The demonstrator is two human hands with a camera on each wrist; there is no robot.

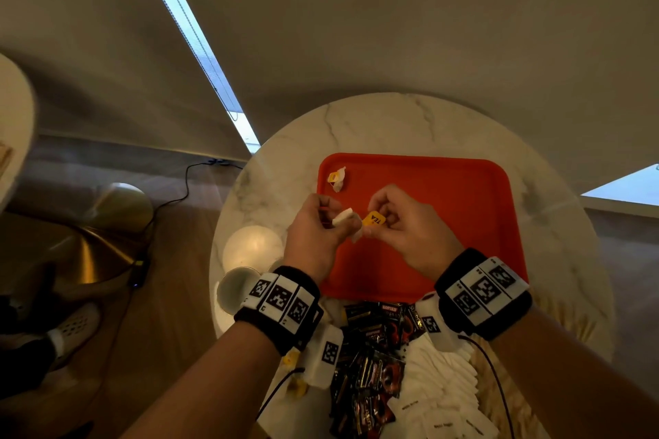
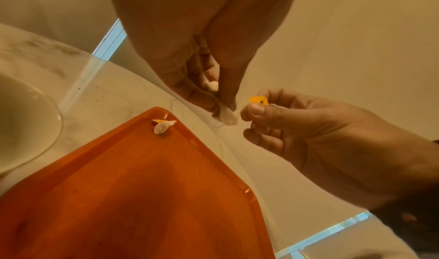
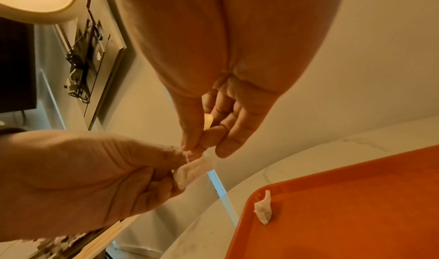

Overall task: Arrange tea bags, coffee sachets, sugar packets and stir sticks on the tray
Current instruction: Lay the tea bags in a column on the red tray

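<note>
Left hand: the left hand (image 1: 313, 224) is pinching a white tea bag (image 1: 343, 217) above the near-left part of the orange tray (image 1: 463, 189).
Right hand: the right hand (image 1: 403, 224) is pinching the bag's yellow tag (image 1: 373, 219), just beside the bag.
Tray: a second tea bag (image 1: 337, 179) is lying in its far-left corner.
Table: the marble table (image 1: 392, 125) is carrying dark coffee sachets (image 1: 371, 349) and white sugar packets (image 1: 438, 385), piled at its near edge.

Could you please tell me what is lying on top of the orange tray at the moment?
One tea bag with a yellow tag lies in the far left corner of the orange tray. The left hand and right hand cover part of its middle, so anything beneath them is hidden.
</note>
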